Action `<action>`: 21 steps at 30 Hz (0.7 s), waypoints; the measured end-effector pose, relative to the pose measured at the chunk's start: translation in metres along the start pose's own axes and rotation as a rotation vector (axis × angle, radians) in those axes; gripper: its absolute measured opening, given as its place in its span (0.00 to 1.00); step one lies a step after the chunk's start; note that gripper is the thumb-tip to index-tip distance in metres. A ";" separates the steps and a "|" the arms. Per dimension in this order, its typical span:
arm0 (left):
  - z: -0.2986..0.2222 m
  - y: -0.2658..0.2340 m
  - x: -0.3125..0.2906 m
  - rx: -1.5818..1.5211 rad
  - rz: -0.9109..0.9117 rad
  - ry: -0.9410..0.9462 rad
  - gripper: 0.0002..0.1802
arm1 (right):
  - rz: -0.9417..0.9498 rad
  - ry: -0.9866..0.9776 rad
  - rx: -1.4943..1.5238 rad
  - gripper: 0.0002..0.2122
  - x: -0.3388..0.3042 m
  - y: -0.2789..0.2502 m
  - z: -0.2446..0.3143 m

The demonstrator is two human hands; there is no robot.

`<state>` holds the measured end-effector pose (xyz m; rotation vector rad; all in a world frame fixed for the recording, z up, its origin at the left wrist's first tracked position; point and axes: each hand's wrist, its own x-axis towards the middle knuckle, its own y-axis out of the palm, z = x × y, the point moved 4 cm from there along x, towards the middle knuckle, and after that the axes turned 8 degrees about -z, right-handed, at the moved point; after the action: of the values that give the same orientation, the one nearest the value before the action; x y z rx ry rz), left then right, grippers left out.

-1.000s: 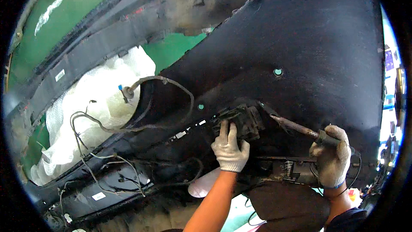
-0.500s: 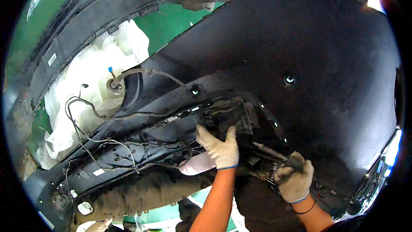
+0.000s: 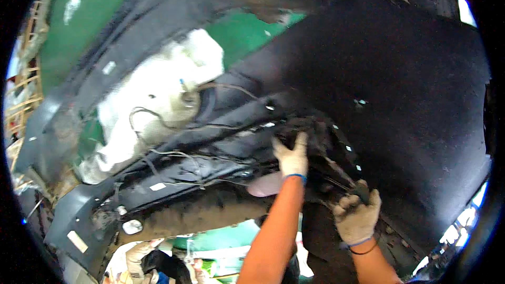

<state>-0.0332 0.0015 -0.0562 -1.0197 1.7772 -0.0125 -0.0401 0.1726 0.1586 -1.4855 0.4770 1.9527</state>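
The left hand (image 3: 292, 158), in a whitish knitted glove, has its fingers spread and grips nothing that I can see; it is over the dark inner part of a large, curved black plastic panel (image 3: 415, 94). I cannot tell if its fingertips touch this part. Between four and five o'clock from it, the right hand (image 3: 359, 218), in a similar glove, is closed around a slim tool with a dark handle (image 3: 361, 191). The tool lies aslant, its narrow end toward eleven o'clock, near the left hand. At two o'clock the broad, smooth side of the panel spreads out.

Between seven and eight o'clock, just beside the left wrist, there is a pinkish rounded piece (image 3: 264, 185), partly hidden by this wrist. At nine o'clock thin dark wires (image 3: 176, 153) run along the panel, and at ten o'clock a crumpled white wrapping sheet (image 3: 158, 94) shows behind it, with a thicker grey cable (image 3: 231, 88) crossing its edge. At eleven o'clock one sees green floor (image 3: 239, 34). A small whitish oval piece (image 3: 132, 226) is at eight o'clock, well apart from both hands. The left forearm covers some of the brownish lower strip (image 3: 200, 218). Blur hides small details.
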 end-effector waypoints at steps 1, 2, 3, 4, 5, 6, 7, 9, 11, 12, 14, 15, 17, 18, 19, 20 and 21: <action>0.011 0.004 0.003 0.008 -0.031 0.018 0.74 | 0.074 0.050 0.036 0.20 0.003 -0.004 -0.005; 0.013 0.004 0.004 -0.029 -0.009 0.010 0.74 | 0.138 0.084 0.071 0.20 0.003 -0.006 -0.008; 0.005 0.000 0.002 -0.046 0.015 0.000 0.73 | -0.016 0.057 0.074 0.20 -0.008 0.010 -0.013; -0.002 -0.004 -0.002 -0.069 0.039 -0.014 0.72 | -0.026 0.074 0.077 0.20 -0.013 0.017 -0.021; -0.004 -0.010 -0.001 -0.072 0.041 0.016 0.71 | -0.037 0.091 0.079 0.20 -0.019 0.021 -0.028; 0.001 -0.014 -0.001 -0.075 0.046 0.044 0.71 | -0.052 0.105 0.082 0.20 -0.024 0.022 -0.035; 0.005 -0.015 -0.002 -0.061 0.063 0.010 0.71 | -0.002 0.144 0.123 0.21 -0.025 0.026 -0.041; 0.010 -0.018 0.003 -0.017 0.067 0.052 0.71 | 0.079 0.148 0.150 0.20 -0.024 0.041 -0.053; 0.013 -0.024 0.006 -0.005 0.083 0.063 0.70 | 0.136 0.198 0.157 0.21 -0.012 0.047 -0.061; 0.004 -0.027 0.002 0.021 0.045 0.113 0.69 | 0.176 0.226 0.185 0.22 -0.005 0.051 -0.065; -0.007 -0.028 -0.001 0.038 0.068 0.058 0.68 | 0.248 0.285 0.224 0.23 0.007 0.056 -0.074; -0.003 -0.024 0.002 -0.001 0.065 0.097 0.67 | 0.206 0.339 0.247 0.23 0.004 0.061 -0.080; 0.008 -0.018 0.009 -0.079 0.052 0.166 0.66 | 0.355 0.393 0.158 0.23 0.008 0.055 -0.096; 0.004 -0.021 0.009 -0.095 0.031 0.259 0.66 | 0.377 0.387 0.047 0.23 0.007 0.050 -0.101; 0.006 -0.024 0.008 -0.060 0.018 0.227 0.65 | 0.474 0.458 0.100 0.22 0.014 0.045 -0.106; 0.009 -0.026 0.007 -0.025 0.004 0.194 0.65 | 0.502 0.480 0.086 0.22 0.017 0.041 -0.105; 0.007 -0.026 0.006 -0.013 0.007 0.176 0.65 | 0.530 0.496 0.074 0.22 0.016 0.043 -0.102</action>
<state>-0.0114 -0.0157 -0.0520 -1.0477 1.9424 -0.0888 0.0017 0.0816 0.1091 -1.9400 1.2526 1.8881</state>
